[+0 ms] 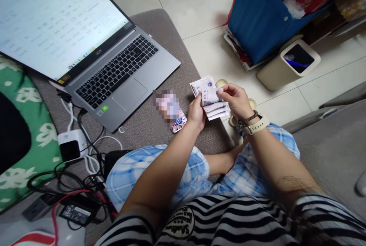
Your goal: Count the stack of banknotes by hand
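Note:
A stack of banknotes point(210, 95) is gripped in my left hand point(197, 112), bent so that its ends fan out above and below the fingers. My right hand point(236, 100), with a watch and a braided band at the wrist, pinches the right edge of one note between thumb and fingers. Left of my hands, a smartphone point(180, 121) with a lit screen lies on the grey cushion point(160, 32), partly blurred out. An open laptop point(168, 61) stands beyond the phone, its screen lit.
A white charger point(71, 145), tangled cables and a black power adapter point(76, 213) lie at the left beside a green patterned cloth point(42, 112). On the tiled floor at the right stand a blue bin point(254, 21) full of things and a beige wastebasket point(274, 72).

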Tool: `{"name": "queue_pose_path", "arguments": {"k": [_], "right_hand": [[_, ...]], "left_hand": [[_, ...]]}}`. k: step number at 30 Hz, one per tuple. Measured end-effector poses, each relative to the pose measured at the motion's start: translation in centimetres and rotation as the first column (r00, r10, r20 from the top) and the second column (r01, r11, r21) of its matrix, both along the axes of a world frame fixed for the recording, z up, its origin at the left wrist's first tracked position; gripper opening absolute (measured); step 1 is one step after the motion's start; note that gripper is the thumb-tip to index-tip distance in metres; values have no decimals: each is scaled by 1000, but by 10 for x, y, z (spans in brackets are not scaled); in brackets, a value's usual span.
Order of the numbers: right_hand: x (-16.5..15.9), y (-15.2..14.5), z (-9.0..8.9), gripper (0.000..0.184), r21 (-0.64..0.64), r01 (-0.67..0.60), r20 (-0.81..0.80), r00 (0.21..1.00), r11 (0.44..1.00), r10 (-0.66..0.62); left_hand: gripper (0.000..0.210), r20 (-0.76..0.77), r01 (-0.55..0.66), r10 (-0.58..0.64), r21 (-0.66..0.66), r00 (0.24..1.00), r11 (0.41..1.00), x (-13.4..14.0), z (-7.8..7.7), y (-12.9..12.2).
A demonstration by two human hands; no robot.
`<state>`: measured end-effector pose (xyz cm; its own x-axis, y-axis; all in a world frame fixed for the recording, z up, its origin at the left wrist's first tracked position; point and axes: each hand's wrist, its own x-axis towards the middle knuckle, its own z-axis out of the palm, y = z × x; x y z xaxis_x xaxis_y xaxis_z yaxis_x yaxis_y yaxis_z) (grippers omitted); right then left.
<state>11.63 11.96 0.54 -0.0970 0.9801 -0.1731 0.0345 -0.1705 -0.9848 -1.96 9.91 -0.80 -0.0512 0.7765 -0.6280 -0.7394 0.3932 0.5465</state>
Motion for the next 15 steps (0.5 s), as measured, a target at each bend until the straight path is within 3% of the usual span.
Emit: {"name": "queue_pose_path", "arguments": {"k": [15], "right_hand": [[-1,2,8,29,11,0,-33,999,1000,0]], "left_hand": [[25,-24,17,-17,3,1000,1000,1,-3,1]]}}
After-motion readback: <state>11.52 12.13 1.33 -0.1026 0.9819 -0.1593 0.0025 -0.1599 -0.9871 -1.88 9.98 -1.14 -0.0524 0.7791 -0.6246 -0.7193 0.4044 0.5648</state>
